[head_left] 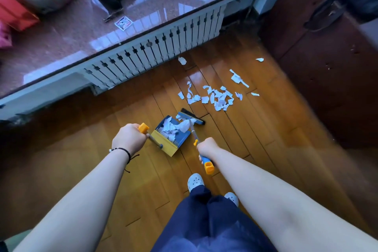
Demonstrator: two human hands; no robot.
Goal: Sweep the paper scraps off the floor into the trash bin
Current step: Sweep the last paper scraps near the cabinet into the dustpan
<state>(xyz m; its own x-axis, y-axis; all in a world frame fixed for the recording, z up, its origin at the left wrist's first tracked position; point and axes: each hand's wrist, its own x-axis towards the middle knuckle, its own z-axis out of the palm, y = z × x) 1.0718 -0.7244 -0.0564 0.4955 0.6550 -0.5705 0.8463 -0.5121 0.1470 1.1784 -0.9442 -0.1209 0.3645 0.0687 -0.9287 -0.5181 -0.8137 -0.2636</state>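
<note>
We see cool daylight reflected as pale window-pane glare across the polished desk (143,12), with a second bright sheen on the wooden floor (196,75) just beyond it. The white paper scraps (216,98) stand out crisp at mid-frame. The right side falls into deep brown shadow, and the lower left floor dims as well. Wide-angle distortion bows the desk edge and stretches both forearms toward the bottom corners, where detail softens and the frame's margins blur slightly.

Bare floor (235,139) right of dustpan (173,139)
</note>
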